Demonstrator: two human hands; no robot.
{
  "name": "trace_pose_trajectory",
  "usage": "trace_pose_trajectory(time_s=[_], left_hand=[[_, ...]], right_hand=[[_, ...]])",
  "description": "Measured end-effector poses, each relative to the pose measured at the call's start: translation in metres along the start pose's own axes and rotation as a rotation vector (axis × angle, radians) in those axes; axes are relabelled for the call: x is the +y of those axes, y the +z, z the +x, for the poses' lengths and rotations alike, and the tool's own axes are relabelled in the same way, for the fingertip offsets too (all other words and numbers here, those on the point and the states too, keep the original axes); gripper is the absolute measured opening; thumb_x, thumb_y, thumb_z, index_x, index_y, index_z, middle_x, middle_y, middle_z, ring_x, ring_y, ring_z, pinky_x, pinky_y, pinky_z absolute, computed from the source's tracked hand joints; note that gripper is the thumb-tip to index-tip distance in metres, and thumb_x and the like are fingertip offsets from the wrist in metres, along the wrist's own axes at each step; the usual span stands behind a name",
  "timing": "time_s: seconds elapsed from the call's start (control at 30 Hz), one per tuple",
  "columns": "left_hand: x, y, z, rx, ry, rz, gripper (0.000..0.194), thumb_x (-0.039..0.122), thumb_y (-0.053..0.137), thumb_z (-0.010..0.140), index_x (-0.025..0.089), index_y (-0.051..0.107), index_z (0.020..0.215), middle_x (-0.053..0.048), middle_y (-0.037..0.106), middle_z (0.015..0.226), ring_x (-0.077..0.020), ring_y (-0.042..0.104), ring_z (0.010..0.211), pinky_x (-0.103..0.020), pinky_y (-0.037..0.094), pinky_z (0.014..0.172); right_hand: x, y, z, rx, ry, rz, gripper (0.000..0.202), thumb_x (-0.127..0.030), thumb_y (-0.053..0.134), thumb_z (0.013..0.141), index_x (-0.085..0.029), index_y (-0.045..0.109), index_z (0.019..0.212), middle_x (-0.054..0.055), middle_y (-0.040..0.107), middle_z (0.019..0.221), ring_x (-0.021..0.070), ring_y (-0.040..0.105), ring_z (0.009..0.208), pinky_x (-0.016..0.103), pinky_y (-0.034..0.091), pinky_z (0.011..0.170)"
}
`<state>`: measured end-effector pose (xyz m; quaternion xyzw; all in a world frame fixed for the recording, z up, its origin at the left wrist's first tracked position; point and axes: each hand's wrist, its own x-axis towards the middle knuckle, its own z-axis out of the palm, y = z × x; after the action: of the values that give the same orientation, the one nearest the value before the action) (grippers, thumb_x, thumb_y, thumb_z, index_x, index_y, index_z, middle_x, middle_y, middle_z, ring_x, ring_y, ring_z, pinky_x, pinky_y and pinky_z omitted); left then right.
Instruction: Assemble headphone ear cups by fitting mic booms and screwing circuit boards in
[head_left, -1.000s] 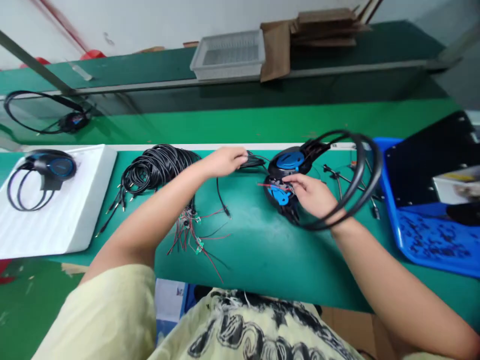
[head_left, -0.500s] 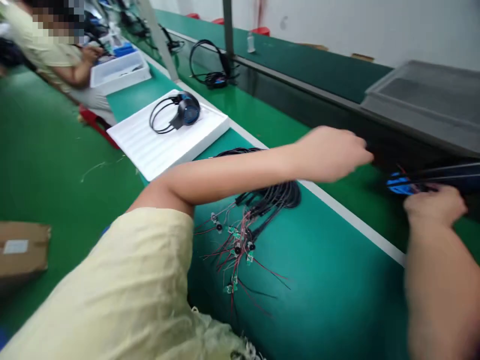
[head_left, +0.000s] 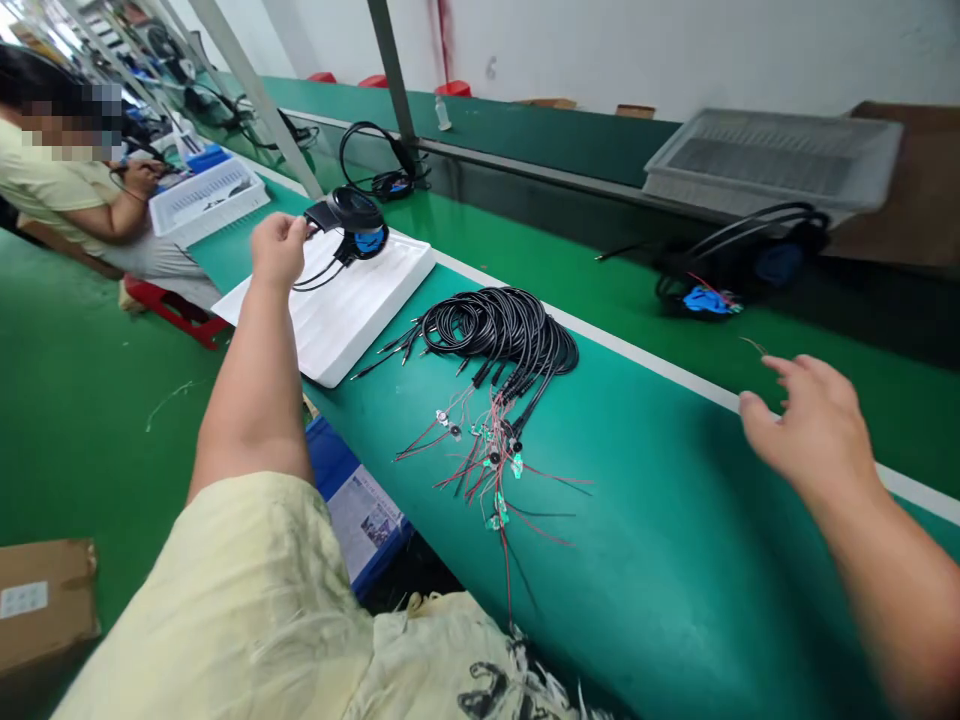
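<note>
My left hand is closed on the edge of a black headset with blue inside one ear cup. It holds the headset at the white foam tray; whether the headset touches the tray I cannot tell. At the right my right hand hovers over the table edge, fingers apart and empty. Beyond it lies another black headset with a blue part and thin wires exposed. Between my arms rests a bundle of coiled black cables, its red and black wire ends joined to small green circuit boards.
A grey plastic crate stands at the back right by a cardboard box. Farther back on the bench is another headset. A seated co-worker works at the left beside a white basket. Metal posts rise from the bench.
My left hand has swung from the right side over to the tray and now grips a headset there. My right hand has let go of the right-hand headset and drawn back. The view has shifted.
</note>
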<state>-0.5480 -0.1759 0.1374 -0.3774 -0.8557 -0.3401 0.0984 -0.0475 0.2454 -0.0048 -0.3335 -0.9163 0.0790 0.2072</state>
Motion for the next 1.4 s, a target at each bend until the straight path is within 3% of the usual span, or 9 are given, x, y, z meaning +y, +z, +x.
trace_pose_trajectory(time_s=[0.17, 0.33, 0.43, 0.57, 0.67, 0.8, 0.93, 1.1, 1.4], left_hand=[[0.122, 0.004, -0.022, -0.079, 0.037, -0.355, 0.035, 0.034, 0.047, 0.097, 0.001, 0.050, 0.110, 0.016, 0.057, 0.056, 0.0056, 0.045, 0.047, -0.011, 0.032, 0.057], [0.282, 0.041, -0.111, -0.775, -0.037, -0.964, 0.038, 0.017, 0.059, 0.086, 0.012, 0.053, 0.123, 0.000, 0.070, 0.078, -0.0082, 0.060, 0.053, -0.020, 0.049, 0.052], [0.338, 0.064, -0.162, -1.022, -0.254, -1.176, 0.047, 0.014, 0.059, 0.080, 0.013, 0.055, 0.126, -0.008, 0.072, 0.096, -0.0099, 0.063, 0.055, -0.027, 0.058, 0.058], [0.379, 0.104, -0.213, -1.059, -0.510, -1.368, 0.046, 0.012, 0.051, 0.081, 0.011, 0.055, 0.127, -0.014, 0.068, 0.115, -0.0127, 0.071, 0.079, -0.027, 0.059, 0.079], [0.394, 0.146, -0.238, -0.988, -0.606, -1.480, 0.047, 0.010, 0.048, 0.080, 0.005, 0.053, 0.126, -0.016, 0.068, 0.116, -0.0176, 0.068, 0.104, -0.029, 0.054, 0.093], [0.391, 0.207, -0.262, -1.003, -0.548, -1.415, 0.067, 0.016, 0.055, 0.081, 0.010, 0.031, 0.143, -0.019, 0.062, 0.126, -0.0238, 0.062, 0.118, -0.041, 0.048, 0.102], [0.367, 0.246, -0.279, -1.022, -0.036, -1.057, 0.068, 0.029, 0.062, 0.083, 0.026, 0.032, 0.144, -0.014, 0.049, 0.143, -0.0245, 0.057, 0.123, -0.042, 0.049, 0.100], [0.340, 0.263, -0.278, -1.160, 0.867, -0.518, 0.026, 0.035, 0.059, 0.086, 0.019, 0.066, 0.105, -0.009, 0.067, 0.110, -0.0238, 0.062, 0.105, -0.042, 0.050, 0.096], [0.325, 0.256, -0.256, -1.027, 1.138, -0.207, 0.033, 0.021, 0.041, 0.092, 0.022, 0.063, 0.117, -0.008, 0.059, 0.131, -0.0212, 0.057, 0.119, -0.038, 0.051, 0.100]], right_hand=[[-0.096, -0.083, -0.088, 0.141, -0.306, 0.006, 0.061, -0.032, 0.057, 0.088, -0.016, 0.039, 0.143, 0.019, 0.047, 0.141, 0.0356, 0.047, 0.130, 0.051, 0.043, 0.107], [-0.151, -0.146, -0.153, 0.290, -0.454, -0.016, 0.075, -0.041, 0.063, 0.086, -0.019, 0.026, 0.148, 0.018, 0.035, 0.149, 0.0324, 0.030, 0.142, 0.054, 0.034, 0.113], [-0.155, -0.153, -0.202, 0.236, -0.467, 0.035, 0.084, -0.067, 0.057, 0.080, -0.018, 0.032, 0.143, 0.019, 0.036, 0.148, 0.0368, 0.023, 0.144, 0.061, 0.027, 0.114], [-0.155, -0.131, -0.277, 0.122, -0.324, 0.109, 0.081, -0.067, 0.058, 0.080, -0.012, 0.040, 0.136, 0.017, 0.060, 0.123, 0.0354, 0.048, 0.126, 0.066, 0.022, 0.113], [-0.154, -0.111, -0.310, 0.105, -0.159, 0.277, 0.049, -0.045, 0.060, 0.088, -0.013, 0.048, 0.124, 0.008, 0.067, 0.095, 0.0217, 0.064, 0.095, 0.051, 0.040, 0.107], [-0.143, -0.107, -0.308, 0.144, 0.220, 0.526, 0.046, -0.036, 0.060, 0.087, -0.019, 0.045, 0.127, 0.008, 0.067, 0.104, 0.0194, 0.065, 0.093, 0.035, 0.054, 0.086], [-0.124, -0.115, -0.275, 0.011, 0.451, 0.695, 0.061, -0.039, 0.058, 0.088, -0.025, 0.032, 0.142, 0.007, 0.065, 0.118, 0.0207, 0.065, 0.100, 0.035, 0.053, 0.084], [-0.113, -0.110, -0.247, -0.054, 0.381, 0.785, 0.072, -0.046, 0.060, 0.085, -0.021, 0.029, 0.146, 0.006, 0.065, 0.110, 0.0198, 0.062, 0.098, 0.036, 0.049, 0.088], [-0.118, -0.086, -0.261, -0.031, 0.114, 0.678, 0.066, -0.061, 0.054, 0.087, -0.017, 0.045, 0.136, 0.009, 0.066, 0.116, 0.0209, 0.063, 0.103, 0.032, 0.048, 0.090]])
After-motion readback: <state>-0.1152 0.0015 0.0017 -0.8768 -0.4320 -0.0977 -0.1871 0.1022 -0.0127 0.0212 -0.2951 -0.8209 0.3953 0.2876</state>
